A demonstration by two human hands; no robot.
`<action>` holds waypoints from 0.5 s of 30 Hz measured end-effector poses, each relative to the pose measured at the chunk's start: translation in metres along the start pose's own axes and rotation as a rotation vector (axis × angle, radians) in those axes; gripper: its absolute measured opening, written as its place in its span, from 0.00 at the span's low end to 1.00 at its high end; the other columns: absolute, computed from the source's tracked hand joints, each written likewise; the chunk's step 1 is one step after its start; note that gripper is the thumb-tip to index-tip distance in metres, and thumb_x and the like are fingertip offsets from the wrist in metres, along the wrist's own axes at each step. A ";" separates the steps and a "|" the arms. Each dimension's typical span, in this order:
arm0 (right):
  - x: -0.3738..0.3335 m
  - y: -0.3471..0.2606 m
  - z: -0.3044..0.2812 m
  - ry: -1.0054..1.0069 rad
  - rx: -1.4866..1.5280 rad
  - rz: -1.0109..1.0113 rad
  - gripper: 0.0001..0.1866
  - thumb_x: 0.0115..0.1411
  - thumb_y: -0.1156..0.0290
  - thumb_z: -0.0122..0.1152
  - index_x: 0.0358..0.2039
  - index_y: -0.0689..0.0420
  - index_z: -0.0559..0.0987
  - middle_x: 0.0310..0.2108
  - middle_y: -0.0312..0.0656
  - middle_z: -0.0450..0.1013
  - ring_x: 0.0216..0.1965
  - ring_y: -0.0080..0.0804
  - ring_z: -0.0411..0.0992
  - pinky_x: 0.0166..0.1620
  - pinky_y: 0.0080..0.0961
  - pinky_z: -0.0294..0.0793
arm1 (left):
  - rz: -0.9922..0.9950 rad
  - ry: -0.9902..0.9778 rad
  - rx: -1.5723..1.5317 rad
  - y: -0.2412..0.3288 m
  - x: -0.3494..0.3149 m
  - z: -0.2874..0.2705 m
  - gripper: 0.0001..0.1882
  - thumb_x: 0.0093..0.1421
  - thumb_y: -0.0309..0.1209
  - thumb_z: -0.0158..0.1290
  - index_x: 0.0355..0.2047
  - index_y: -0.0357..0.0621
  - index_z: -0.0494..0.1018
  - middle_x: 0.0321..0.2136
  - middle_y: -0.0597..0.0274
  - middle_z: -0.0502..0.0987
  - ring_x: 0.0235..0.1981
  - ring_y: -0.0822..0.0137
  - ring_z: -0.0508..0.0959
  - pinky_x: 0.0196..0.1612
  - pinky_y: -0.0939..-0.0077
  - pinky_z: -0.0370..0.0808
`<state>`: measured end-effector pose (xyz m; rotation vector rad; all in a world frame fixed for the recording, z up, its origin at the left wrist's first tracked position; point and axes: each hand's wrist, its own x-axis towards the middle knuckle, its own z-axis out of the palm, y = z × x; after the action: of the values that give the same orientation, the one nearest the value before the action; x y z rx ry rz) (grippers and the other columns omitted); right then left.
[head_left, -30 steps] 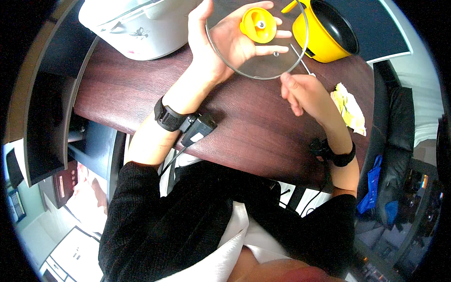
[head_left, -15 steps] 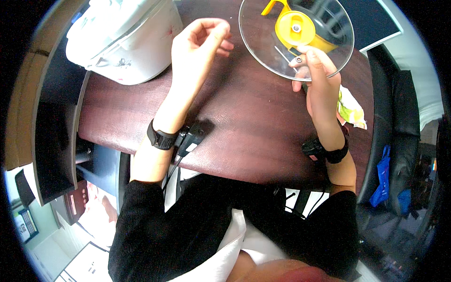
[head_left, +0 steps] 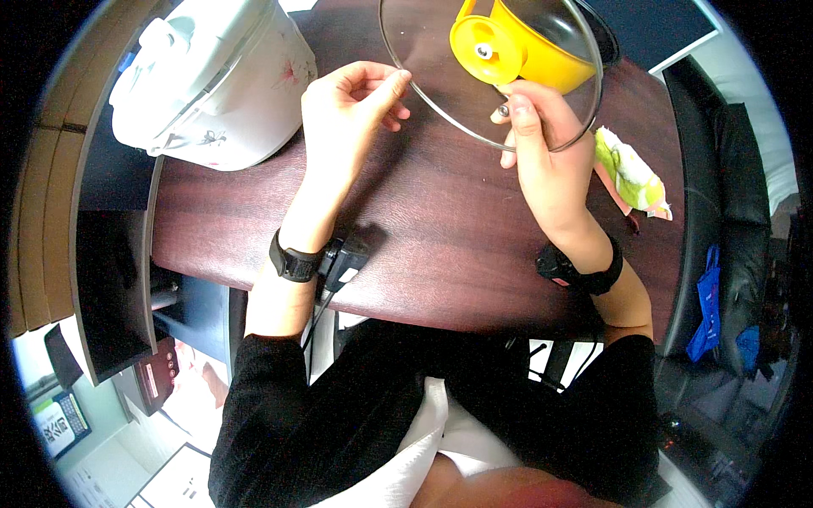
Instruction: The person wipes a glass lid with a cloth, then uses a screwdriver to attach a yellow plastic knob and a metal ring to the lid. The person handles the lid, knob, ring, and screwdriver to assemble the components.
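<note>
My right hand (head_left: 550, 157) grips the near-right edge of a round glass lid (head_left: 423, 38) with a metal rim. A yellow disc-shaped knob (head_left: 474, 63) with a screw at its middle sits at the lid's centre. Beside my right fingers shows a small round metal piece (head_left: 504, 111), perhaps the lid's vent. My left hand (head_left: 343, 114) has its fingers curled, thumb and forefinger pinched at the lid's left rim. Behind the lid, partly seen through the glass, stands a yellow pot (head_left: 529, 38) with a dark inside.
A white rice cooker (head_left: 246, 110) with a floral print stands at the left of the dark red-brown table (head_left: 406, 254). On the right lies a crumpled green and white packet (head_left: 628, 169). A black chair (head_left: 728, 169) is beyond the table's right edge.
The lid has moved left and tilted in my right hand, uncovering more of the yellow pot. My left thumb and forefinger have met the lid's rim; they were apart from it before.
</note>
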<state>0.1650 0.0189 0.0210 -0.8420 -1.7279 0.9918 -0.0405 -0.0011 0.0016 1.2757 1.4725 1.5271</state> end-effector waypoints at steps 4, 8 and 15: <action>-0.004 0.004 0.004 0.021 -0.156 -0.101 0.11 0.66 0.69 0.52 0.44 0.62 0.76 0.29 0.38 0.74 0.20 0.15 0.67 0.25 0.12 0.68 | 0.001 0.017 0.024 0.002 0.000 0.000 0.10 0.61 0.30 0.56 0.34 0.33 0.77 0.25 0.59 0.79 0.20 0.74 0.78 0.22 0.83 0.74; -0.005 0.004 0.010 0.079 -0.179 -0.148 0.07 0.62 0.69 0.57 0.36 0.60 0.78 0.27 0.47 0.76 0.28 0.38 0.77 0.31 0.26 0.74 | 0.013 0.040 0.044 0.003 -0.001 0.001 0.10 0.61 0.30 0.55 0.32 0.32 0.78 0.22 0.61 0.79 0.19 0.76 0.77 0.20 0.84 0.72; -0.008 0.001 0.013 0.056 -0.258 -0.252 0.07 0.61 0.70 0.58 0.38 0.59 0.76 0.25 0.47 0.74 0.24 0.39 0.74 0.28 0.29 0.72 | 0.024 0.063 0.184 0.001 -0.003 -0.001 0.09 0.61 0.30 0.56 0.29 0.35 0.77 0.19 0.66 0.76 0.17 0.79 0.73 0.19 0.85 0.68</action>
<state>0.1554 0.0095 0.0139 -0.7801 -1.8847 0.5806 -0.0401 -0.0043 0.0025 1.3653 1.6755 1.4866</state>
